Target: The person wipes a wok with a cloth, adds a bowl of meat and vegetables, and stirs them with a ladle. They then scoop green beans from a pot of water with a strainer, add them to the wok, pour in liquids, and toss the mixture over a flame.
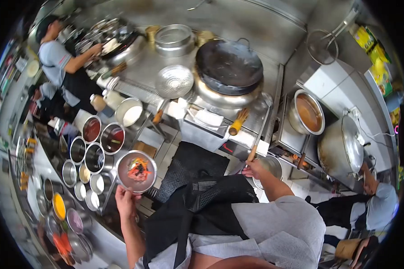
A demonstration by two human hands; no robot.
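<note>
Bowl (136, 171): our left hand (125, 201) grips its near rim, chopped vegetables inside.
Ladle handle (257, 142): our right hand (254, 169) closed round it.

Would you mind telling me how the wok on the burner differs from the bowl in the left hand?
The wok is black and looks empty; the bowl is shiny metal and holds orange and dark ingredients. The wok is much wider than the bowl. The wok sits on the stove; the left hand holds the bowl up. Both are round.
</note>
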